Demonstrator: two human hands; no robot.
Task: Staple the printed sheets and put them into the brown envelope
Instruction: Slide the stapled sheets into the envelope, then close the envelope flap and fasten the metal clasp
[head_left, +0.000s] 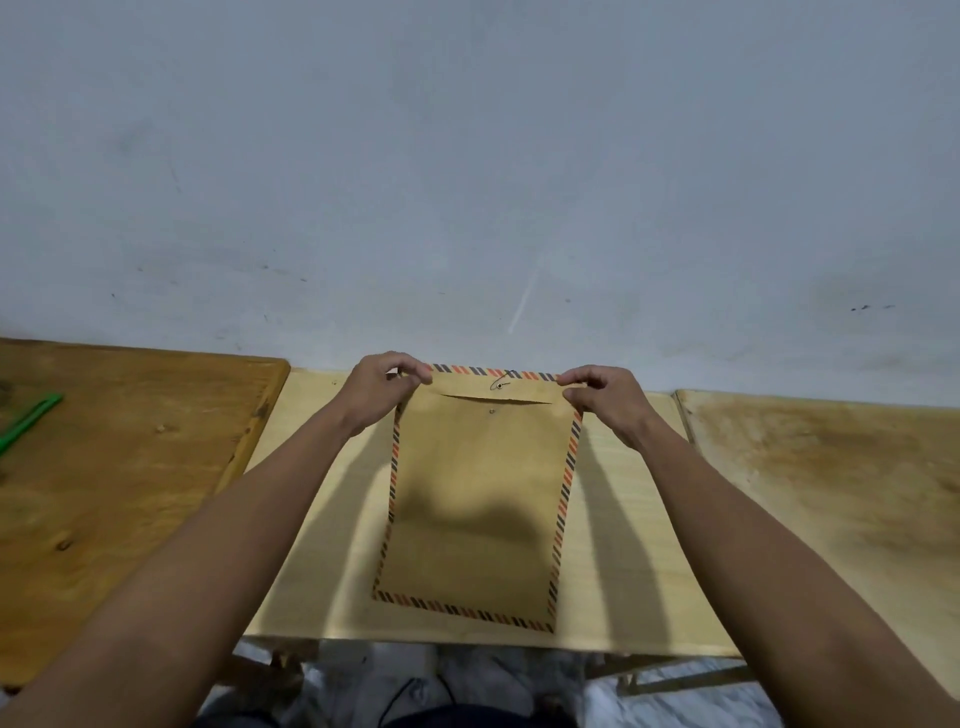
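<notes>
Brown envelope (475, 499) lay flat mid-frame on the pale counter (613, 519). Left hand (382, 387) and right hand (602, 397) each pinched a top corner of its flap, probably folding it closed. Couldn't see any printed sheets, maybe already inside.

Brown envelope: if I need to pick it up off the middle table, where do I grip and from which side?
Take the brown envelope by its two far top corners, where the left hand and right hand already pinch the folded flap. Come from the flap end: it lies flat, and only that end offers a raised edge.
</notes>
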